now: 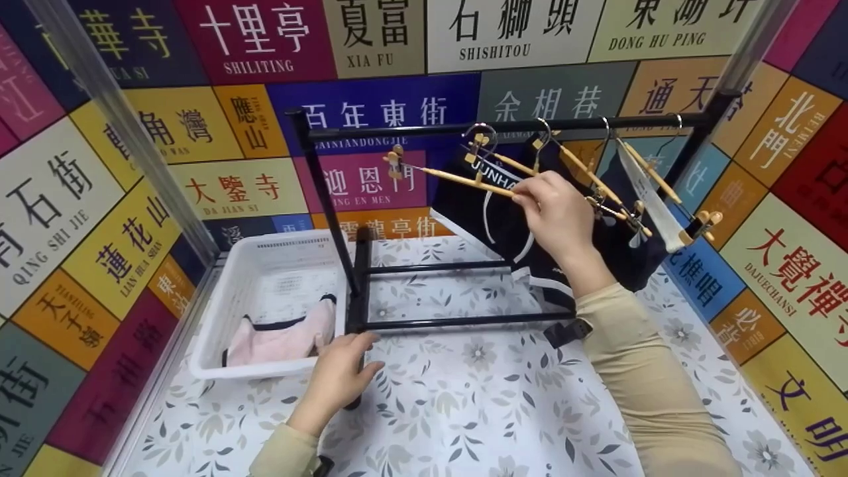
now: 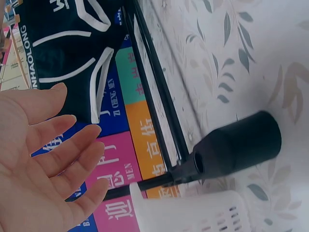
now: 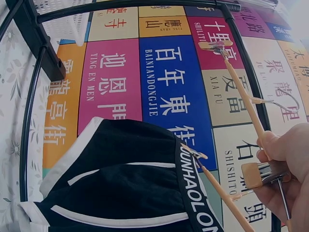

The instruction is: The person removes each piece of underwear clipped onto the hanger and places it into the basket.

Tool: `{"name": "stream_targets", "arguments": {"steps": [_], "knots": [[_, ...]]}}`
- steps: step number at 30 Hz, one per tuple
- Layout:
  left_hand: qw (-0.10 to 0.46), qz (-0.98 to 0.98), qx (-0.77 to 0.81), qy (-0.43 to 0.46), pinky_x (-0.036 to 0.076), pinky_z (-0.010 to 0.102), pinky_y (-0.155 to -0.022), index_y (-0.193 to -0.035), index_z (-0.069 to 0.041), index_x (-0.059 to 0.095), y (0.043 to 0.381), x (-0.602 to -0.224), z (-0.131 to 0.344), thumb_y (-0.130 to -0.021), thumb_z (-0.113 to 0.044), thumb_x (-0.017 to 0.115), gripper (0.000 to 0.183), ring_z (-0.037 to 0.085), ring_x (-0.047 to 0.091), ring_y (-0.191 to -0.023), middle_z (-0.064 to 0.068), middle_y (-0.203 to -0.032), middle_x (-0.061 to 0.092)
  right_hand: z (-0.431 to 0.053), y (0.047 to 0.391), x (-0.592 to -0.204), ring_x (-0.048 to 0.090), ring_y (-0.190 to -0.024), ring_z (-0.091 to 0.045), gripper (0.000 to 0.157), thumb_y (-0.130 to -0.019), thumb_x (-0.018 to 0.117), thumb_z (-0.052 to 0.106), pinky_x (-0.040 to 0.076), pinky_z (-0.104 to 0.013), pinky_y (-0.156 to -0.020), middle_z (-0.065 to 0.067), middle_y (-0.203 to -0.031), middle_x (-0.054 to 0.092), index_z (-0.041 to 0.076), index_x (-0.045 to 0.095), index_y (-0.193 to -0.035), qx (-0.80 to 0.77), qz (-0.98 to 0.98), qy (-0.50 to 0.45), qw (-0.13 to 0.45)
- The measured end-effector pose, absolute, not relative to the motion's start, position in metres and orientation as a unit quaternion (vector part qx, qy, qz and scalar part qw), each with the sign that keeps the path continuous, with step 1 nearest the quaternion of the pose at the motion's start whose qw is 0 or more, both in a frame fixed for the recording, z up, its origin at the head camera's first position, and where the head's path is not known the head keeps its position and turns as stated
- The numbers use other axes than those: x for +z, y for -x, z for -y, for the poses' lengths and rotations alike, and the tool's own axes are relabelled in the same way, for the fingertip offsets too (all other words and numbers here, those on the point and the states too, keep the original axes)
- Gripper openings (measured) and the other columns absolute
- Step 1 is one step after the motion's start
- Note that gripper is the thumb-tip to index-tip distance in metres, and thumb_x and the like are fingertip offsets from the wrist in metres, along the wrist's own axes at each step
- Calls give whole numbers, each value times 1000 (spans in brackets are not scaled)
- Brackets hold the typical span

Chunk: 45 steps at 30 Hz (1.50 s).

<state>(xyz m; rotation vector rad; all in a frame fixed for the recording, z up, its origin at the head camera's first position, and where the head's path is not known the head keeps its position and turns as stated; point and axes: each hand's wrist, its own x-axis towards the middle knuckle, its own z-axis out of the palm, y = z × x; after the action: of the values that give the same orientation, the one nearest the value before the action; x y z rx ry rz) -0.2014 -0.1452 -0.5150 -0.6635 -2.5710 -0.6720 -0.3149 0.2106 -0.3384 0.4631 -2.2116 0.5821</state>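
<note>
My right hand (image 1: 556,212) pinches the bar of a wooden clip hanger (image 1: 464,181), close to one end. Nothing hangs from its free clip at the left. The right wrist view shows its metal hook (image 3: 282,102) beside the black rail; I cannot tell whether it rests on it. Just behind hang black boxer briefs (image 3: 130,159) with white trim and a lettered waistband, clipped to another hanger. My left hand (image 1: 341,374) holds nothing, its fingers loosely spread in the left wrist view, near a white plastic basket (image 1: 228,298). Pink underwear (image 1: 281,339) with dark edging lies in that basket.
A black clothes rack (image 1: 411,129) stands across the table, its lower bars (image 1: 457,323) near the surface. More hangers with dark garments (image 1: 629,258) crowd its right side. Printed sign panels (image 1: 377,40) wall in the back and sides. A floral cloth (image 1: 477,411) covers the table.
</note>
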Motion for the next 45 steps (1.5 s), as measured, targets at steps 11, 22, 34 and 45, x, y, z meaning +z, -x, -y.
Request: {"name": "stream_targets", "arguments": {"steps": [11, 22, 34, 45], "knots": [[197, 916, -234, 260, 50, 43, -77, -114, -10, 66, 202, -521, 123, -79, -21, 82, 39, 26, 63, -87, 4, -95, 68, -200, 324, -332, 64, -82, -28, 9, -89, 75, 15, 49, -44, -66, -8, -94, 67, 9, 75, -95, 233, 871, -174, 397], [187, 913, -246, 268, 49, 47, -78, -113, -11, 65, 202, -528, 105, -81, -23, 80, 38, 25, 64, -90, 3, -97, 69, -187, 330, -330, 64, -82, -28, 9, -89, 74, 17, 49, -45, -67, -8, -96, 67, 10, 75, -95, 239, 871, -171, 393], [153, 915, -262, 267, 50, 43, -76, -116, -11, 65, 200, -537, 87, -82, -23, 79, 38, 23, 64, -90, 2, -97, 69, -176, 337, -329, 65, -84, -27, 10, -89, 74, 17, 50, -46, -67, -7, -97, 68, 10, 75, -96, 239, 884, -150, 373], [151, 908, -267, 284, 50, 41, -76, -114, -12, 65, 197, -538, 69, -83, -24, 79, 36, 21, 63, -87, 1, -93, 69, -169, 343, -333, 67, -88, -30, 12, -91, 71, 20, 50, -47, -71, -8, -100, 68, 11, 75, -98, 235, 902, -128, 337]]}}
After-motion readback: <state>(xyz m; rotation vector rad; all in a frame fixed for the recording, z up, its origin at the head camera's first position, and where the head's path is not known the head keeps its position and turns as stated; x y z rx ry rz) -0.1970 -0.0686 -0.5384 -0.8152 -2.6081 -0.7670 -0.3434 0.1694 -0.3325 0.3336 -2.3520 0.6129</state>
